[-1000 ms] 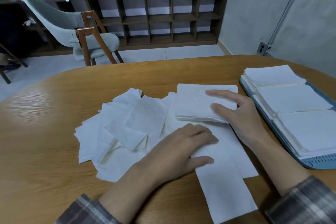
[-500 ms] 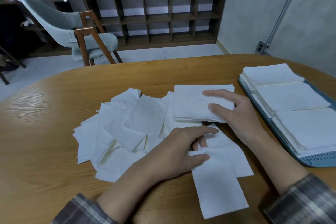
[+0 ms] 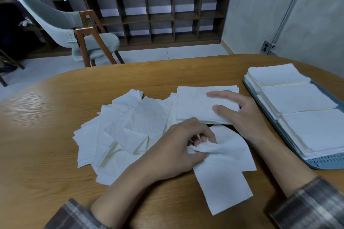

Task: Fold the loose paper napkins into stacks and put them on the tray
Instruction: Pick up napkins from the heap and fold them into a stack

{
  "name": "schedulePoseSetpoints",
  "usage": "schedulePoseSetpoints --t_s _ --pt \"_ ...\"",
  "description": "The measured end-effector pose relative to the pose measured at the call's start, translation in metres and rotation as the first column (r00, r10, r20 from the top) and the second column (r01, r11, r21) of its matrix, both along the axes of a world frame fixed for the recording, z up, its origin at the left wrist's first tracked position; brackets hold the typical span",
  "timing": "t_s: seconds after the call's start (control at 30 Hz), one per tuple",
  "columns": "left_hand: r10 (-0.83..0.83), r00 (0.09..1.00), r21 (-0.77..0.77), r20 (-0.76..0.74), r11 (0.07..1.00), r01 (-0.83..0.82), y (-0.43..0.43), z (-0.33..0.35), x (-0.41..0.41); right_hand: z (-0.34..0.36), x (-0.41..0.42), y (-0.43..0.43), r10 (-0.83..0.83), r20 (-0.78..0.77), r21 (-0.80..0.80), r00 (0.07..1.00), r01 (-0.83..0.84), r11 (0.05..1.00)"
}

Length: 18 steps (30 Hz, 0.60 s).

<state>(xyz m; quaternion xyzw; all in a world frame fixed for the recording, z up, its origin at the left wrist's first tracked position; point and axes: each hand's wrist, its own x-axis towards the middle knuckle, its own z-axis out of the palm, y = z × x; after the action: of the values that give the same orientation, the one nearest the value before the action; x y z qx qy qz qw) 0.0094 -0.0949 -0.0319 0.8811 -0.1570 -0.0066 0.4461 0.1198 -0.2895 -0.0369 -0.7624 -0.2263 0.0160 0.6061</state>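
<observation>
A heap of loose white napkins [image 3: 122, 135] lies spread on the wooden table [image 3: 46, 117]. Right of the heap sits a neat folded stack [image 3: 193, 104], and my right hand [image 3: 240, 115] rests on its near right corner with straight fingers on top. My left hand [image 3: 178, 147] pinches the bunched edge of a long unfolded napkin [image 3: 223, 178] that lies in front of me. The blue-grey tray [image 3: 331, 161] at the right holds three folded stacks [image 3: 297, 98] in a row.
The table's curved far edge runs behind the napkins. Beyond it stand a grey chair [image 3: 74, 29] with wooden legs and a low dark shelf unit [image 3: 167, 16] with potted plants on top. A grey wall is at the right.
My left hand went from lying flat on the long napkin to curling its fingers and gathering the napkin's edge, which has bunched up. My right hand stayed on the folded stack.
</observation>
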Motion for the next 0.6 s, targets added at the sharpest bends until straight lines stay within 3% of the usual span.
schedulePoseSetpoints --t_s 0.37,0.5,0.6 --pt "0.075 0.995 -0.284 -0.059 0.955 -0.089 0.017 0.015 0.004 0.002 0.000 0.001 0.023 -0.133 0.112 0.991 -0.008 0.994" --pt "0.177 0.977 -0.561 -0.117 0.801 -0.212 0.022 0.020 0.005 0.006 -0.005 0.002 0.143 -0.332 0.312 0.933 -0.034 0.949" --pt "0.284 0.946 -0.661 -0.154 0.683 -0.312 0.021 0.020 0.005 0.005 -0.006 0.002 0.287 -0.361 0.423 0.887 -0.118 0.898"
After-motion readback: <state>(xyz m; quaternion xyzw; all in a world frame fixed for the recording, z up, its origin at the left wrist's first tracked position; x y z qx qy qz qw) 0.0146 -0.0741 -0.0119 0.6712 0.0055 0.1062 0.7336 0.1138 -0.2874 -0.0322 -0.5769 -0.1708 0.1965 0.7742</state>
